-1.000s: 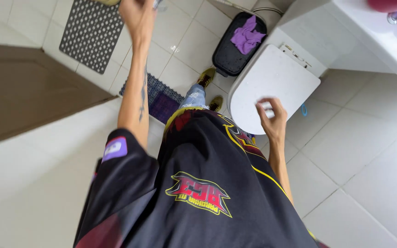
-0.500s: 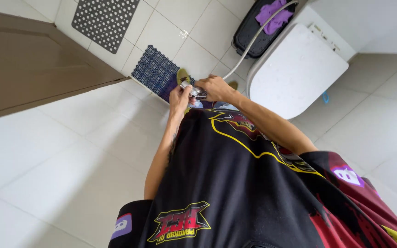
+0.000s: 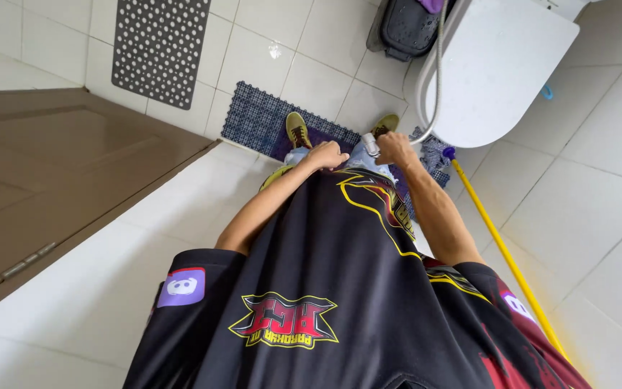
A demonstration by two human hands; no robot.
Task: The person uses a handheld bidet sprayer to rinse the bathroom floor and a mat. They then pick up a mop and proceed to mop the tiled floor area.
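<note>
Right hand (image 3: 397, 148) around sprayer head (image 3: 371, 146)

Head view: I am looking steeply down from the wearer's head, along the black shirt (image 3: 325, 288) close beneath the lens, toward the tiled floor (image 3: 599, 194) farther below. Only one view is running, so nothing is overlapping.

R hand (image 3: 396, 148) grips spray head (image 3: 372, 146) | hose (image 3: 437, 72) up | L hand (image 3: 327, 155) fisted beside
</note>
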